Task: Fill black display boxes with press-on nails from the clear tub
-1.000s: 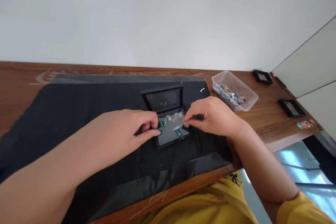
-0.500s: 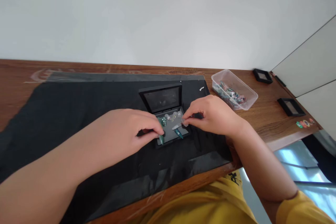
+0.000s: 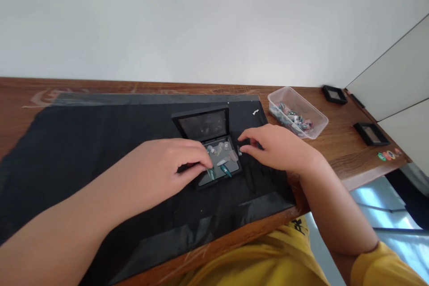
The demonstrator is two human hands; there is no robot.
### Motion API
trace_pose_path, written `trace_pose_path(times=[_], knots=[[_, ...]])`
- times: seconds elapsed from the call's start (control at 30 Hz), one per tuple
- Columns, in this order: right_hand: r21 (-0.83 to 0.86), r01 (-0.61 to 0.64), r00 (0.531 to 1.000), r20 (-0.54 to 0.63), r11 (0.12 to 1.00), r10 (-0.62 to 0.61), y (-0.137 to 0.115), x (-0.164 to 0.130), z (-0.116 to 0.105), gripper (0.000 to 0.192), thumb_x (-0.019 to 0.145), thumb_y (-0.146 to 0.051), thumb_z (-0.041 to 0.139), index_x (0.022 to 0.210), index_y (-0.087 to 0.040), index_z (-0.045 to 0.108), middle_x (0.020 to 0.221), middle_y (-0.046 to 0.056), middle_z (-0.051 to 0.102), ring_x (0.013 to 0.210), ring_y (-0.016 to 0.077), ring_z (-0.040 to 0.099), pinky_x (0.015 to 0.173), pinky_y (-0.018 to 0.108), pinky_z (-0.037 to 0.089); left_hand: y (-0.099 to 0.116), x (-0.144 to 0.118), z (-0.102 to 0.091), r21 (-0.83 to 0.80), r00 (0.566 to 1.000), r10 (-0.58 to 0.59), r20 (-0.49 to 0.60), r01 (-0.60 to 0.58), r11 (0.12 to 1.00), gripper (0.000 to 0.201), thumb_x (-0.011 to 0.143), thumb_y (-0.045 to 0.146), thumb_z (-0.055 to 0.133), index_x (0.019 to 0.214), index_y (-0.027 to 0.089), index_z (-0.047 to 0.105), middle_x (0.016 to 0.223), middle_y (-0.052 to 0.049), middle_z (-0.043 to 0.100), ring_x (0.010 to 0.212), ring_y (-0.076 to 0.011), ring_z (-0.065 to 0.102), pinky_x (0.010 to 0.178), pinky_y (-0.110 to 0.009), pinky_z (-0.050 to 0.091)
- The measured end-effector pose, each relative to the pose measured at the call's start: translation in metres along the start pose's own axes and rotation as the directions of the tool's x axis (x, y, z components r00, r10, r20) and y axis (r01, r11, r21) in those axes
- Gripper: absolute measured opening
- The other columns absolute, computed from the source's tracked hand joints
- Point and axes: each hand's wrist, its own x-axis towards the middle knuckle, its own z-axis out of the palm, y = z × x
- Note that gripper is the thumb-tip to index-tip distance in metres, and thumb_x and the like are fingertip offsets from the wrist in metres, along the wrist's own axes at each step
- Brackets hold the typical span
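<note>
A small black hinged box [image 3: 236, 170] lies open on a black mat, its dark-windowed lid [image 3: 203, 125] tilted up at the back. Press-on nails rest on its grey inner pad: a teal one [image 3: 225, 170], a pale one [image 3: 223, 162], a clear pinkish one [image 3: 233, 155] and several small pale ones. My left hand [image 3: 177, 163] pinches a green press-on nail [image 3: 211, 173] over the box's left side, hiding part of the pad. Just off the right edge is my right hand [image 3: 273, 145], thumb and forefinger apart. A tiny shiny piece [image 3: 239, 150] shows at its thumb tip.
A clear plastic tub [image 3: 298, 111] with many press-on nails stands on the wooden table right of the mat. Two black frame-like boxes [image 3: 335, 94] and small coloured round pieces [image 3: 389, 155] lie farther right. A white scrap [image 3: 255, 112] sits on the mat.
My right hand has let go of the clear pinkish nail on the pad and drawn slightly right. My left hand has shifted slightly, still pinching the green nail.
</note>
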Motion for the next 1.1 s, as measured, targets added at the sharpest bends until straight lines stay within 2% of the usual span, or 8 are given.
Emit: trace_pose_path(times=[0.13, 0.3, 0.5, 0.67, 0.77, 0.87, 0.97, 1.1], knots=[[-0.042, -0.064, 0.998, 0.014, 0.997, 0.064, -0.004, -0.001, -0.001, 0.019, 0.110, -0.032, 0.075, 0.123, -0.020, 0.082, 0.100, 0.008, 0.085, 0.089, 0.0237, 0.073, 0.074, 0.032, 0.039, -0.003, 0.001, 0.002, 0.067, 1.000, -0.013, -0.003, 0.013, 0.998, 0.034, 0.100, 0.040, 0.052, 0.092, 0.037, 0.085, 0.107, 0.000, 0.091, 0.095, -0.0292, 0.084, 0.082, -0.038, 0.064], [-0.003, -0.051, 0.996, -0.073, 0.999, 0.051, -0.007, -0.003, -0.001, 0.016, 0.109, -0.033, 0.077, 0.117, -0.020, 0.081, 0.097, 0.006, 0.081, 0.083, 0.0202, 0.067, 0.073, 0.031, 0.036, -0.005, 0.000, 0.002, 0.090, 1.000, -0.002, 0.007, 0.002, 0.996, 0.034, 0.100, 0.039, 0.052, 0.093, 0.037, 0.086, 0.107, 0.000, 0.090, 0.093, -0.0292, 0.083, 0.080, -0.039, 0.064], [0.166, 0.220, 0.971, -0.132, 0.961, -0.199, -0.005, -0.001, 0.006, 0.015, 0.099, -0.025, 0.087, 0.113, -0.021, 0.082, 0.087, -0.001, 0.076, 0.076, 0.0149, 0.063, 0.072, 0.028, 0.036, 0.000, -0.003, -0.002, 0.065, 1.000, 0.017, 0.002, -0.017, 0.998, 0.032, 0.098, 0.038, 0.054, 0.096, 0.038, 0.086, 0.106, 0.000, 0.090, 0.092, -0.0290, 0.083, 0.083, -0.041, 0.064], [0.226, 0.386, 0.922, -0.105, 0.894, -0.372, -0.009, 0.002, 0.013, 0.011, 0.100, -0.012, 0.080, 0.106, -0.021, 0.084, 0.094, 0.001, 0.080, 0.081, 0.0149, 0.067, 0.075, 0.027, 0.041, 0.006, -0.005, -0.008, 0.024, 1.000, 0.002, 0.029, -0.002, 1.000, 0.028, 0.093, 0.043, 0.056, 0.093, 0.038, 0.084, 0.097, 0.000, 0.089, 0.085, -0.0289, 0.082, 0.076, -0.040, 0.060], [0.219, 0.389, 0.921, -0.070, 0.895, -0.383, -0.011, 0.003, 0.015, 0.013, 0.101, -0.010, 0.077, 0.104, -0.021, 0.084, 0.095, 0.001, 0.081, 0.082, 0.0152, 0.068, 0.076, 0.027, 0.042, 0.007, -0.005, -0.008, 0.008, 0.999, -0.046, 0.008, 0.046, 0.999, 0.026, 0.092, 0.055, 0.063, 0.093, 0.038, 0.082, 0.094, 0.000, 0.087, 0.082, -0.0293, 0.080, 0.072, -0.038, 0.057], [0.185, 0.356, 0.934, -0.054, 0.916, -0.352, -0.012, 0.004, 0.016, 0.013, 0.100, -0.010, 0.078, 0.101, -0.021, 0.085, 0.091, 0.001, 0.080, 0.080, 0.0154, 0.066, 0.075, 0.027, 0.041, 0.007, -0.005, -0.002, 0.012, 0.998, -0.067, -0.019, 0.068, 0.998, 0.031, 0.091, 0.062, 0.069, 0.106, 0.039, 0.084, 0.104, -0.001, 0.088, 0.089, -0.0308, 0.082, 0.076, -0.039, 0.058], [0.139, 0.311, 0.951, -0.051, 0.940, -0.306, -0.012, 0.005, 0.017, 0.013, 0.099, -0.012, 0.080, 0.106, -0.022, 0.086, 0.089, 0.000, 0.078, 0.080, 0.0163, 0.065, 0.073, 0.028, 0.038, 0.005, -0.003, 0.004, 0.033, 0.999, -0.034, -0.001, 0.034, 0.999, 0.032, 0.095, 0.060, 0.069, 0.112, 0.039, 0.086, 0.111, -0.003, 0.089, 0.096, -0.0322, 0.083, 0.082, -0.041, 0.061], [0.105, 0.259, 0.966, -0.044, 0.960, -0.255, -0.013, 0.006, 0.017, 0.022, 0.098, -0.016, 0.084, 0.118, -0.022, 0.085, 0.089, 0.001, 0.077, 0.080, 0.0178, 0.064, 0.073, 0.029, 0.037, 0.002, -0.002, 0.006, 0.035, 0.999, 0.009, 0.030, -0.010, 0.999, 0.025, 0.099, 0.050, 0.067, 0.100, 0.037, 0.088, 0.107, -0.003, 0.088, 0.096, -0.0311, 0.083, 0.088, -0.042, 0.063]])
